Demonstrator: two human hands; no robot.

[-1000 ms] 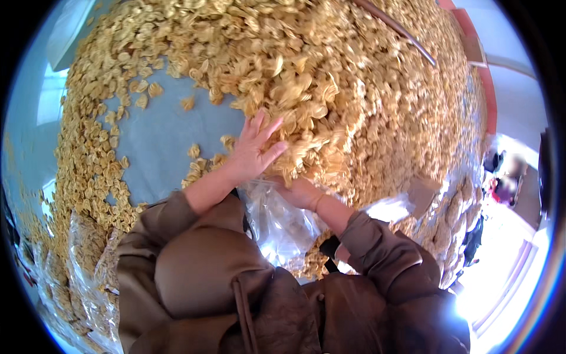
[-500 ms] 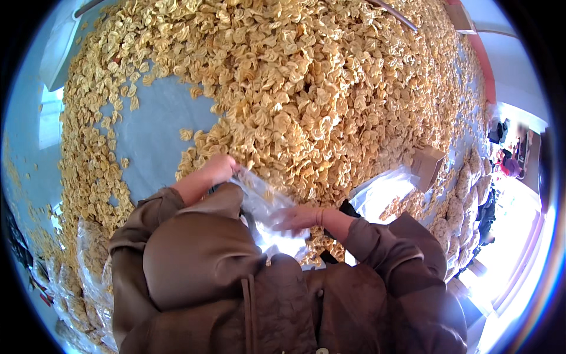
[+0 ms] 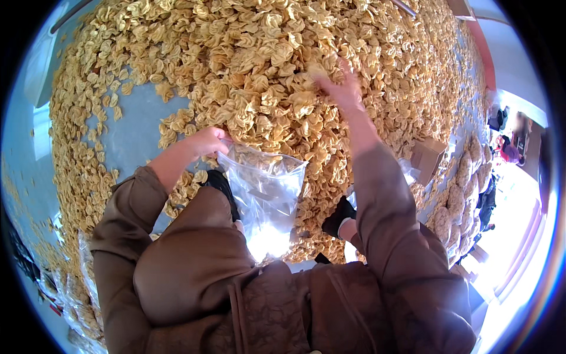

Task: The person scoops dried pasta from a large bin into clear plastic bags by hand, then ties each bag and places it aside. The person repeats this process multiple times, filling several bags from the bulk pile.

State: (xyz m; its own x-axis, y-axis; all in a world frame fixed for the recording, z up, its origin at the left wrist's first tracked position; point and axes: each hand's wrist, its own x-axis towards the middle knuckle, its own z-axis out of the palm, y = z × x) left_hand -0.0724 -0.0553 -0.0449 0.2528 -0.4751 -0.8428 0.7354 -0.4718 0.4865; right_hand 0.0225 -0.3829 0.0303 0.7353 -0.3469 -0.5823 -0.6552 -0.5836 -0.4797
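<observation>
My left hand (image 3: 207,141) pinches the top left corner of a clear plastic bag (image 3: 262,192), which hangs between my knees with its mouth spread. No food shows inside the bag. Out ahead, my right hand (image 3: 342,88) reaches over a big heap of curled yellow-brown crisps (image 3: 265,71), its fingers spread and blurred by motion. Nothing shows in that hand. Whether its fingertips touch the crisps, I cannot tell.
A small cardboard box (image 3: 428,158) stands on the heap at the right, with clear plastic beside it. Filled clear bags (image 3: 457,215) are stacked farther right, and more (image 3: 71,301) lie at the lower left. My dark shoes (image 3: 337,217) rest among the crisps.
My right hand has left the bag and stretched forward over the crisps. The bag, bunched before, now hangs unfolded from my left hand, which has moved slightly up and left.
</observation>
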